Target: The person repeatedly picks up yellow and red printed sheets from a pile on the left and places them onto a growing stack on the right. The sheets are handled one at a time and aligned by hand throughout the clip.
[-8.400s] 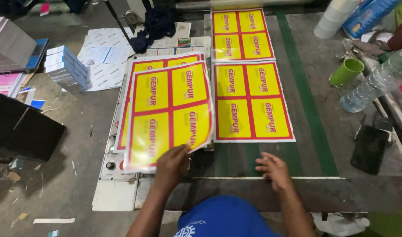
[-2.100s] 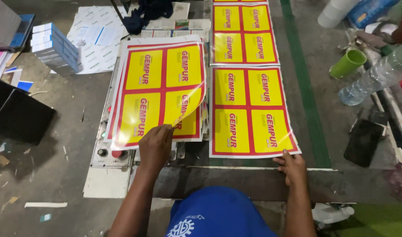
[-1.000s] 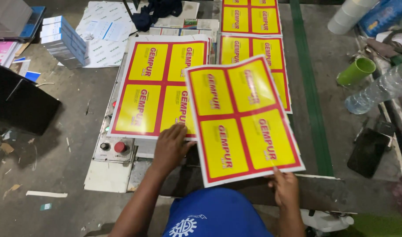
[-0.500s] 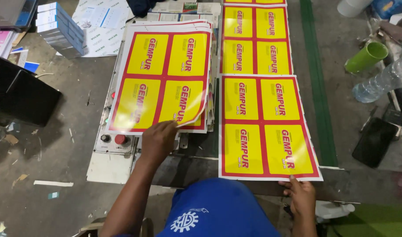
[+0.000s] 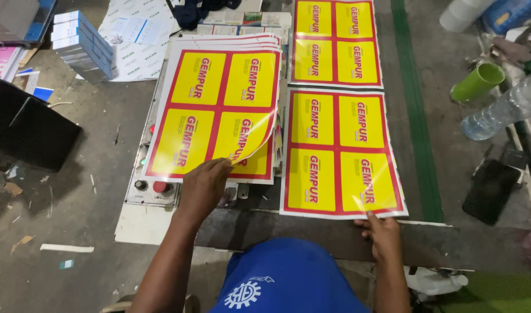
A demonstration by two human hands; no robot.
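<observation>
One sheet laid flat, next one being peeled from the stack.

Now flat on the dark worktable (image 5: 462,243), no longer tilted in the air as a second ago: glossy red-and-yellow four-panel printed sheet (image 5: 340,153), its near edge pinched by right hand (image 5: 383,230). Just left of that grip, stack of matching printed sheets (image 5: 216,113), top sheet's near corner lifted and curled, nipped between the closed fingers of left hand (image 5: 203,186). Beside that hand, small red round button (image 5: 159,186).
</observation>
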